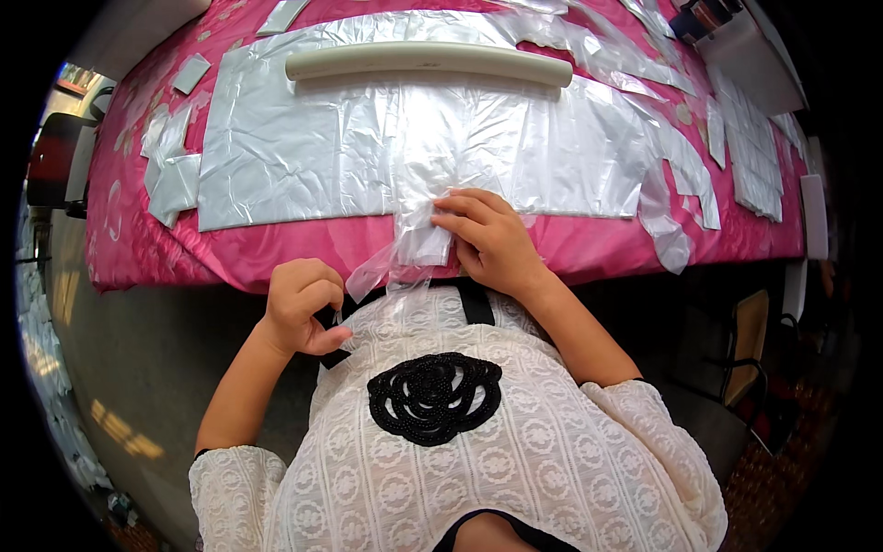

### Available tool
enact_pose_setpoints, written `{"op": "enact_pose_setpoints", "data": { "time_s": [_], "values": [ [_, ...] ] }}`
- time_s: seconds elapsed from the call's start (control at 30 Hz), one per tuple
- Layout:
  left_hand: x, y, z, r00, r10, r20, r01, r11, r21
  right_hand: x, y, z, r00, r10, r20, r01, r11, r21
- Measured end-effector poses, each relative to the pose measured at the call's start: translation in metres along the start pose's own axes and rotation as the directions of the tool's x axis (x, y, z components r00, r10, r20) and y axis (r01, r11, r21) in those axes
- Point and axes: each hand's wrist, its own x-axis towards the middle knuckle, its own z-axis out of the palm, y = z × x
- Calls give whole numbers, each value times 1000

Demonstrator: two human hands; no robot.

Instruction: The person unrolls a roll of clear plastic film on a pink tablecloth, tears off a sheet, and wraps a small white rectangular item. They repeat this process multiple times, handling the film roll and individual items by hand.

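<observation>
My right hand (494,241) lies on a narrow folded clear plastic bag (425,241) at the table's front edge, its fingers stretched out over the plastic. Beneath it spreads a wide stack of silvery, see-through plastic bags (294,156). To the left, just off the front edge, my left hand (303,308) is raised with curled fingers. A small pale bit shows between its finger and thumb, too small to name. Loose clear film (372,271) hangs over the edge between the two hands. A long off-white tube (428,63) rests across the far part of the stack.
A pink patterned cloth (248,253) covers the table. Small folded plastic pieces (175,189) lie at the left, and another bag stack (750,152) at the right. A white box (754,60) stands far right. Chairs are at left (60,161) and right (747,350).
</observation>
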Motion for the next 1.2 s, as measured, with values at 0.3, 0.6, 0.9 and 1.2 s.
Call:
{"op": "enact_pose_setpoints", "data": {
  "time_s": [0.3,0.6,0.9,1.2],
  "values": [
    [24,-9,29,976,6,219,-63,965,255,-14,-10,-8,999,1,39,-2,999,33],
    [17,-18,50,972,148,183,-220,847,483,-14,-21,1,990,-43,132,44,999,-4],
    [20,-15,56,985,156,75,-173,916,362,-16,-17,10,983,-166,83,174,978,-111],
    [29,-8,58,989,144,-20,-130,935,330,-11,-22,9,979,-199,-46,188,966,-176]
  ]
}}
